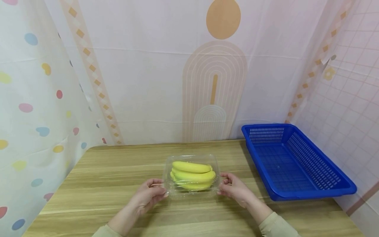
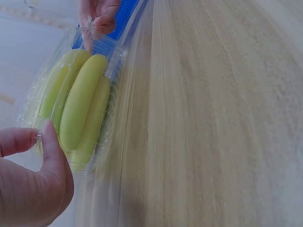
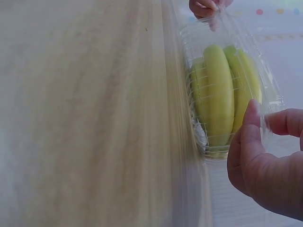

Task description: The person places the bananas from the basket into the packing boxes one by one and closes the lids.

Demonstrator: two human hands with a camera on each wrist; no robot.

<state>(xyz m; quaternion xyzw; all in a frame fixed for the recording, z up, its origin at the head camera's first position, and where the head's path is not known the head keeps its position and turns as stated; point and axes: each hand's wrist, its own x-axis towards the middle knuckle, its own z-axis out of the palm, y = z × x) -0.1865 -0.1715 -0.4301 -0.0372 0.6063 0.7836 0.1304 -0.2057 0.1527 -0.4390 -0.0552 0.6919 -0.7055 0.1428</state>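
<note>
A clear plastic clamshell box [image 1: 190, 194] is in front of me at the middle of the wooden table, holding a bunch of yellow bananas [image 1: 193, 177]. My left hand [image 1: 149, 194] pinches the box's left edge between thumb and finger. On the opposite side my right hand [image 1: 237, 190] pinches the right edge the same way. In the left wrist view the bananas [image 2: 83, 101] show through the transparent wall, slightly greenish. The right wrist view shows the box [image 3: 199, 137] close to the tabletop; whether its base touches the wood I cannot tell.
A blue plastic basket [image 1: 267, 174] with slotted walls stands on the right side of the wooden table [image 1: 118, 171]. Patterned curtains [image 1: 142, 82] hang behind the table and along both sides.
</note>
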